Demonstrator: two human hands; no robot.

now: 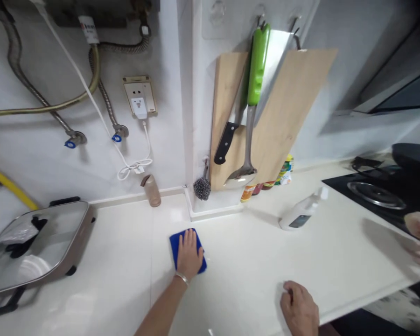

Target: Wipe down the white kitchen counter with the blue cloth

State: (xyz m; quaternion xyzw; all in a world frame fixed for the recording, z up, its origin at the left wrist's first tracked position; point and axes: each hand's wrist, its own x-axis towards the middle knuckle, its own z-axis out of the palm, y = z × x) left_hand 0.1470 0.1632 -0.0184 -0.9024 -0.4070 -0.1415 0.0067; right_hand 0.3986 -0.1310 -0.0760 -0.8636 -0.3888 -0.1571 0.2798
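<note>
Pressing blue cloth (175,244) w/ L hand (189,256) spread flat — R hand (300,306) loosely fisted

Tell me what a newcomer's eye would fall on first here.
Probably the bright green handle of the ladle, hanging in front of the wooden cutting board at upper centre. Next would come the vivid blue cloth, on the white countertop beneath the flat left hand. Then perhaps the large glass-lidded pan at the left edge.
</note>
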